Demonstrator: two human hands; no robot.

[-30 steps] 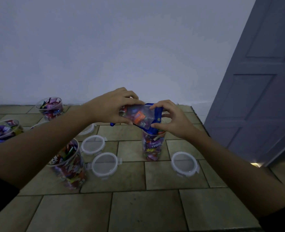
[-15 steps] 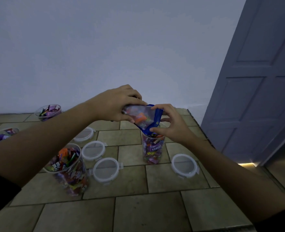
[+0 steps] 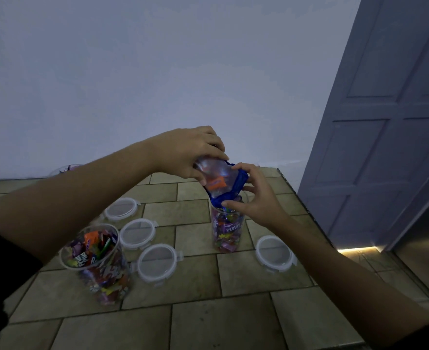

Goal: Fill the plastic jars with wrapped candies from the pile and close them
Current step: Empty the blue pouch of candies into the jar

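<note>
Hands both on candy bag (image 3: 221, 179): left hand (image 3: 190, 150) grips the clear upper end from above, fingers curled round it; right hand (image 3: 256, 198) pinches the blue lower end between thumb and fingertips. Bag tilted, blue end down at the mouth of the open jar (image 3: 240, 237). Jar upright on the tiled table (image 3: 233, 324), toward the far right side, mostly full of wrapped candies (image 3: 224, 231). Second jar (image 3: 122, 274), open and filled to the rim, stands front left beside the left forearm. Four loose lids lie flat: far lid (image 3: 121, 209), middle lid (image 3: 137, 233) and near lid (image 3: 158, 263) between the two jars, right lid (image 3: 274, 251) just right of the first jar. Grey door (image 3: 385, 122) at right.
</note>
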